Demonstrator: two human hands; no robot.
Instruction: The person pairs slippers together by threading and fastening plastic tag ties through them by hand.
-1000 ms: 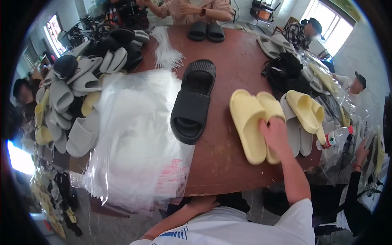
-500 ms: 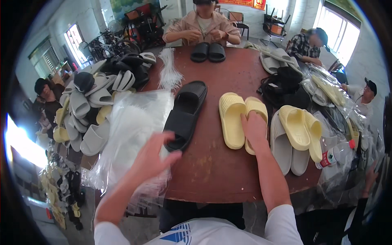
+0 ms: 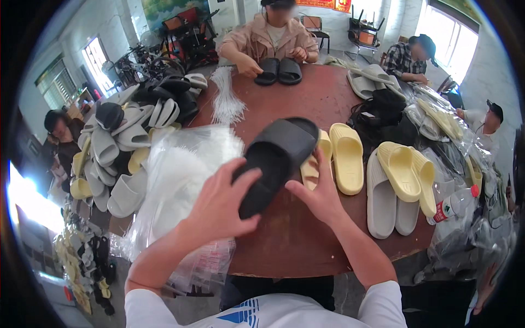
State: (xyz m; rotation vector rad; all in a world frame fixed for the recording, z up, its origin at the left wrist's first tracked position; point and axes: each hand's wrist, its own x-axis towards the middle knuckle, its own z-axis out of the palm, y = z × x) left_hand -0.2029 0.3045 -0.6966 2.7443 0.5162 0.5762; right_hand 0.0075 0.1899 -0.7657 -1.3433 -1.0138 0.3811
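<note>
Raised over the worktop [image 3: 284, 243] near its middle, a black slipper [image 3: 281, 143] has the left hand [image 3: 221, 199] at its 8 o'clock, that grip grasping the heel end. The right hand [image 3: 324, 197] sits at 4 o'clock, thumb and fingers apart; whether its grip holds the slipper I cannot tell. 2 yellow slippers [image 3: 348, 164] lie at 3 o'clock, clear bags [image 3: 178, 175] at 9.

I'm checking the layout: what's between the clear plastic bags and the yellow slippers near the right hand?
The head view shows black slippers and left-hand fingers between the clear bags and the yellow pair.
</note>
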